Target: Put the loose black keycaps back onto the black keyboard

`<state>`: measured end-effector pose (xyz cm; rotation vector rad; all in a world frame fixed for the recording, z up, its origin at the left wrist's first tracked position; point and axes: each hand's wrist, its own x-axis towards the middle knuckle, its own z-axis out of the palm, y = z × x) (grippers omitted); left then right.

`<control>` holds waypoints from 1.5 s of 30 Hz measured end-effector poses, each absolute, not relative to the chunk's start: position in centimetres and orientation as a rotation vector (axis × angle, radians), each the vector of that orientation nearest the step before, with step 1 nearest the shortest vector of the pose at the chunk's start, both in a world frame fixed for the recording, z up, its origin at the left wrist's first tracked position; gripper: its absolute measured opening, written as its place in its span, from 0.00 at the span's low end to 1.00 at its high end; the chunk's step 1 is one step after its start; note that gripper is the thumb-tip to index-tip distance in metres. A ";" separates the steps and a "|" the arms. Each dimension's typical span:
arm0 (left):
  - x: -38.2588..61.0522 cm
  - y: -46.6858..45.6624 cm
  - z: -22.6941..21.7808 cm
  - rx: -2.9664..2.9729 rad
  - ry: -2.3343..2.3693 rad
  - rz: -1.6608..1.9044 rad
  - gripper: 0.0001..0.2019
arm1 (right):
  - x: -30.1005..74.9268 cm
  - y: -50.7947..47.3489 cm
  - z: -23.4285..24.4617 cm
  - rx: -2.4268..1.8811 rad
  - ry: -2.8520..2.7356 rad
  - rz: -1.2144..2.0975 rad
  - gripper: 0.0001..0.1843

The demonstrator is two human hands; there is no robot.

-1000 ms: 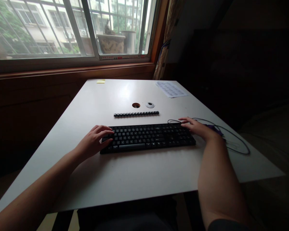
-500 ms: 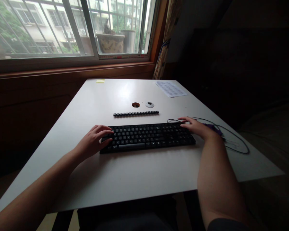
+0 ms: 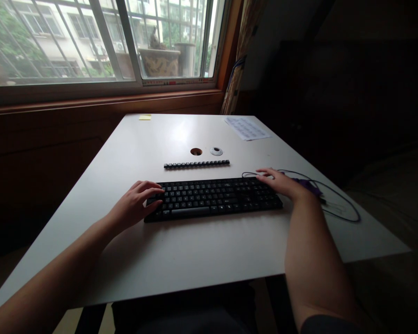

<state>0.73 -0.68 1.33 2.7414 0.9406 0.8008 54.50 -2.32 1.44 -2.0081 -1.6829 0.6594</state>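
A black keyboard lies on the white table in front of me. My left hand rests at its left end, fingers apart over the leftmost keys. Over the upper right corner, by the number pad, is my right hand, its fingers stretched out to the left. Neither hand grips anything. Behind the keyboard lies a row of loose black keycaps, side by side in a line. The keyboard's black cable loops out past my right wrist.
A purple item lies partly hidden beside my right wrist. Farther back are a round hole in the tabletop and its white cover. Printed papers lie at the far right, a yellow sticky note at the far left.
My right hand has shifted slightly to the left along the keyboard's top edge. My left hand and the keyboard stay in place.
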 end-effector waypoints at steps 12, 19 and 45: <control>0.7 -0.7 1.4 2.710 0.952 0.807 0.11 | 54.3 -2.3 1.7 -1.995 -1.619 0.706 0.27; 0.6 -0.6 1.2 2.718 0.956 0.791 0.12 | 55.2 -3.2 1.7 -1.921 -1.432 1.007 0.32; 0.7 -0.7 1.4 2.721 0.951 0.791 0.11 | 56.0 -3.2 1.4 -1.861 -1.360 1.051 0.29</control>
